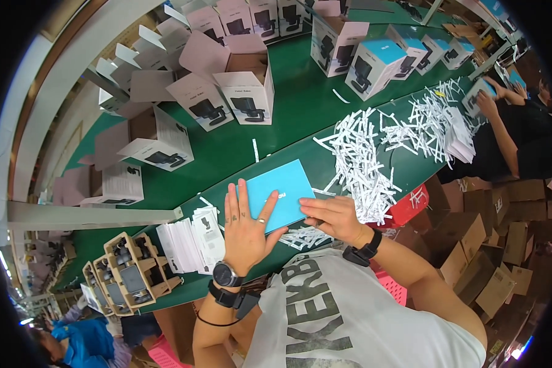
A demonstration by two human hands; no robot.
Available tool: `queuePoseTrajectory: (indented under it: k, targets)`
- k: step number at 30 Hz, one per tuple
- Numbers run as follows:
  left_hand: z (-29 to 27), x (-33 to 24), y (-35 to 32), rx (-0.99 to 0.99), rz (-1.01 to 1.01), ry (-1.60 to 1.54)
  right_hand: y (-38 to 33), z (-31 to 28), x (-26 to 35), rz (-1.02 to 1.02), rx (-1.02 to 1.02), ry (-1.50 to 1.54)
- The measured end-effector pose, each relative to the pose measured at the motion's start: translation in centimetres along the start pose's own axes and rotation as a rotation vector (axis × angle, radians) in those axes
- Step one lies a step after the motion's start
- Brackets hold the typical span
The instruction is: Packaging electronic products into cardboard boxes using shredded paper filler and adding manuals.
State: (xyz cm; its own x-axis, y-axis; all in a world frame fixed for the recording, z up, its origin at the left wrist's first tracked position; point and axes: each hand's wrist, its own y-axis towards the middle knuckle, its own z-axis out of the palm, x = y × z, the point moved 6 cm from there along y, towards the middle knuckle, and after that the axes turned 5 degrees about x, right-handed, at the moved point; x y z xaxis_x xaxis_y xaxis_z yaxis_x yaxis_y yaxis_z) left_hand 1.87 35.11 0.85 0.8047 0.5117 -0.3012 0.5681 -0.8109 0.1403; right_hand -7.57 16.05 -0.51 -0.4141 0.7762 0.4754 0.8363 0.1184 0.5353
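A carton with a bright blue top (293, 178) sits on the green bench in front of me. My left hand (246, 228) lies on its left part, fingers stretched and spread, the thumb apart along the near edge. At the right edge of the carton, my right hand (336, 216) has its fingers together and the thumb tucked near the rim, pinching the edge. The carton's sides are mostly hidden from above. Beside my left hand lies a stack of white folded leaflets (181, 245). White paper strips (306, 238) stick out between the carton and me.
A large heap of white paper strips (365, 165) covers the bench at right, above a red bin (408, 205). Open white cartons (248, 92) and closed blue-topped ones (374, 64) stand farther back. Tan trays with black devices (132, 273) sit at left. A co-worker's arm (503, 132) reaches in at right.
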Motion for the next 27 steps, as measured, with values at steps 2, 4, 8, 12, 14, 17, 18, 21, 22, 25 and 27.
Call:
queuePoseTrajectory:
  k: [2, 4, 8, 12, 14, 17, 18, 21, 22, 25, 27]
  targets:
    - [0.8, 0.1, -0.2, -0.077, -0.045, 0.003, 0.0, 0.6, 0.3, -0.001, -0.045, 0.018]
    - [0.8, 0.3, -0.2, -0.121, -0.063, 0.007, 0.0, 0.8, 0.3, 0.063, -0.102, 0.014]
    - [0.7, -0.1, -0.6, -0.115, -0.061, 0.045, 0.9, 1.5, 1.3, 0.204, -0.144, 0.067]
    - [-0.7, 1.4, -0.5, -0.113, -0.042, 0.106, 0.4, 1.5, 1.9, 0.239, -0.111, 0.092]
    - [-2.3, 2.6, -0.1, -0.009, 0.038, -0.002, 0.6, 1.3, 1.0, 0.221, -0.097, 0.089]
    - [-2.7, 2.5, 0.3, -0.011, 0.110, -0.051, 0.5, 0.6, -0.4, 0.083, -0.036, 0.340]
    - [-2.4, 2.2, 0.6, -0.060, 0.140, -0.062, 0.0, 0.1, -0.3, 0.074, -0.044, 0.336]
    - [-2.8, 2.1, 3.8, -0.153, 0.171, -0.067, -2.9, -1.6, -2.7, 0.442, -0.288, 0.350]
    - [-3.0, 2.0, 5.6, -0.176, 0.170, -0.082, -4.8, -2.3, -4.0, 0.561, -0.382, 0.359]
    - [-4.3, 0.3, 12.4, -0.258, 0.197, -0.082, -11.5, -3.8, -6.2, 0.927, -0.332, 0.378]
    - [-4.9, -1.4, 17.8, -0.334, 0.165, -0.006, -16.1, -4.0, -7.0, 0.975, -0.324, 0.304]
